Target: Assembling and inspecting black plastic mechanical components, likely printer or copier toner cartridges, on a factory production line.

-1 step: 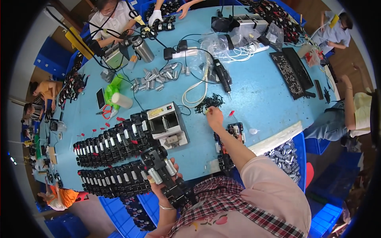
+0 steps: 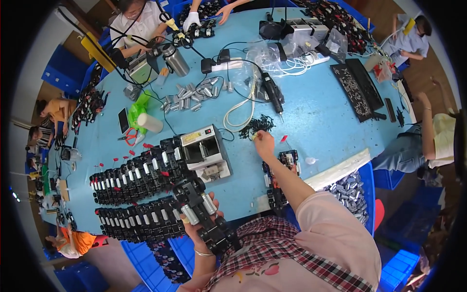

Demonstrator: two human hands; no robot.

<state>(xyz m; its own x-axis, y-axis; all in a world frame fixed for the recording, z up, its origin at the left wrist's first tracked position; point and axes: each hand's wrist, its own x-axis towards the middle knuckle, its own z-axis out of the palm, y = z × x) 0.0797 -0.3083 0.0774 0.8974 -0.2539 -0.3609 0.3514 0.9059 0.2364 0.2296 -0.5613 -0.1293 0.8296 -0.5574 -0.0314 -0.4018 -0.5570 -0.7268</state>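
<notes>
My left hand [image 2: 194, 234] grips a black toy car chassis [image 2: 214, 232], held tilted above the table's near edge. Two silver cylindrical motors [image 2: 209, 204] sit side by side in it. My right hand [image 2: 264, 142] reaches forward over a pile of small black parts [image 2: 258, 124], fingers pinched together at its near edge. What lies between those fingertips is too small to make out. Beneath my right forearm are more chassis [image 2: 289, 160], partly hidden. To the left, two long rows of similar chassis [image 2: 138, 175] with silver motors stand packed together.
A grey box-shaped device [image 2: 206, 153] stands beside the rows. An electric screwdriver [image 2: 272, 95] lies beyond the small parts. Loose silver motors [image 2: 187, 96], a steel bottle [image 2: 175, 61] and red-handled scissors [image 2: 130, 137] are farther back. A blue bin [image 2: 368, 194] of motors is at right. Co-workers sit around.
</notes>
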